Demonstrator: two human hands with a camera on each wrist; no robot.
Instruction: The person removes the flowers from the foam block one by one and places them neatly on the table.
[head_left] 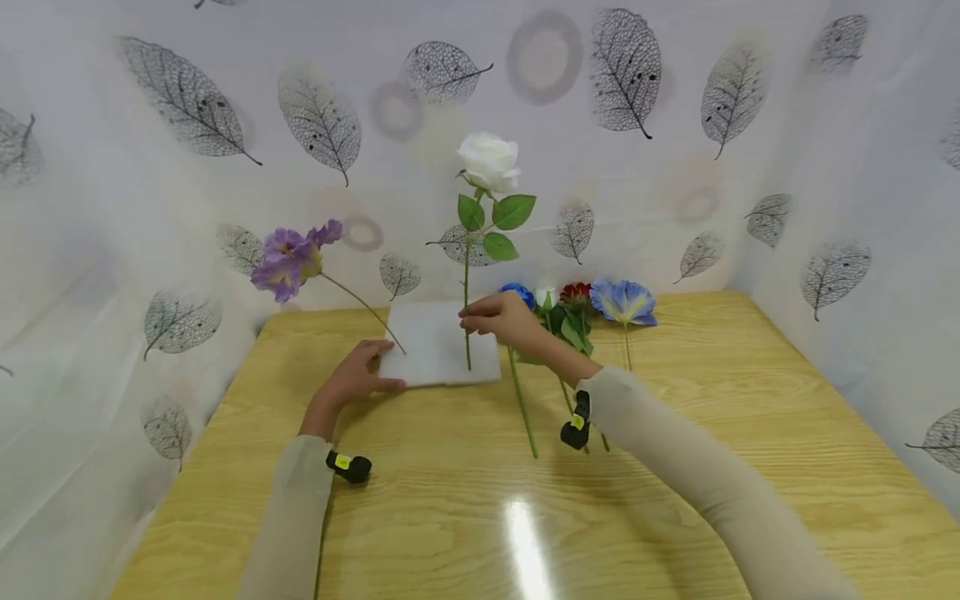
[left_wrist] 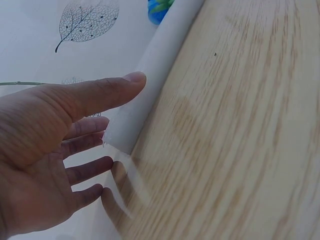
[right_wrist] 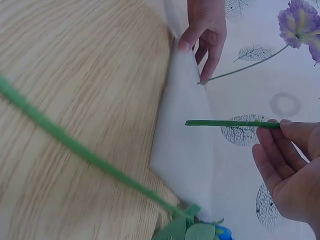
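Observation:
In the head view my right hand (head_left: 504, 321) pinches the green stem of a white rose (head_left: 489, 162) between thumb and fingers, bloom upward. The stem's (right_wrist: 225, 123) cut lower end shows close over a flat white foam board (head_left: 438, 367). My left hand (head_left: 356, 375) holds the board's left side, thumb along the front edge and fingers at the left edge. Beside those fingers, a purple flower (head_left: 288, 260) leans left, its thin stem meeting the board. In the left wrist view the left hand's thumb (left_wrist: 107, 95) lies extended along the board.
Right of the board lie several flowers on the wooden table (head_left: 427, 517): a blue one (head_left: 519, 293), a small white one (head_left: 546, 297), a red one (head_left: 576, 292) and a light blue one (head_left: 624, 302). A leaf-printed curtain (head_left: 645, 192) encloses the back and sides.

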